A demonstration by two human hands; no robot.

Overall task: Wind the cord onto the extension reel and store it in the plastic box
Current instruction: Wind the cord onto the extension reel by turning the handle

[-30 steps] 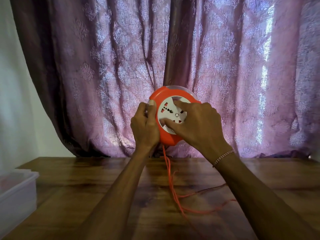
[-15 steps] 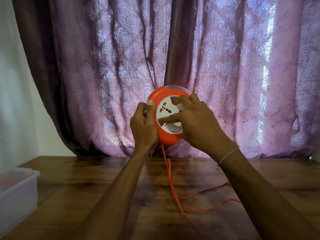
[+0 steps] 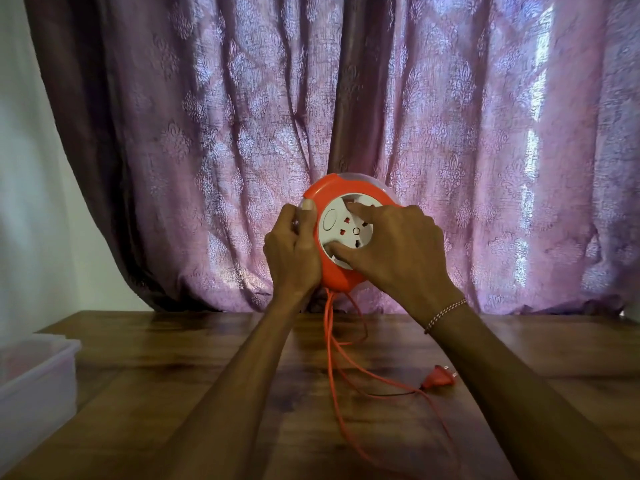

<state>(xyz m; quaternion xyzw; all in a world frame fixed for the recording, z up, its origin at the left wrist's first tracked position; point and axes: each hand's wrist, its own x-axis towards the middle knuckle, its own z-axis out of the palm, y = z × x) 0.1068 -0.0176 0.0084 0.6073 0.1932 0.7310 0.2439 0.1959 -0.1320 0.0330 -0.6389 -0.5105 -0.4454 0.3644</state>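
Translucent plastic box (image 3: 38,372) at the far left edge of the surface (image 3: 173,375), one only, standing well apart from everything else and holding nothing that can be made out. Further right, left hand (image 3: 294,251) clenched on the orange rim of the extension reel (image 3: 343,237), thumb lying across the front edge, reel held upright in the air above the surface, before the curtain (image 3: 450,133). Right hand (image 3: 401,251) spread over the white socket disc, fingers (image 3: 356,211) hooked into its recesses (index at the top, thumb at the bottom). Disc turned on since a second ago: oval button, low on the face half a second back, now at the upper left. Cord (image 3: 330,344) hanging from the reel's underside, fewer loose loops lying on the surface than before. Plug (image 3: 438,378) dragged into sight at the right, where none showed earlier. Judging from that, winding well along, only a short tail left to draw in, boxing not yet begun. Count: one reel, one cord, one plug, one box, two hands.
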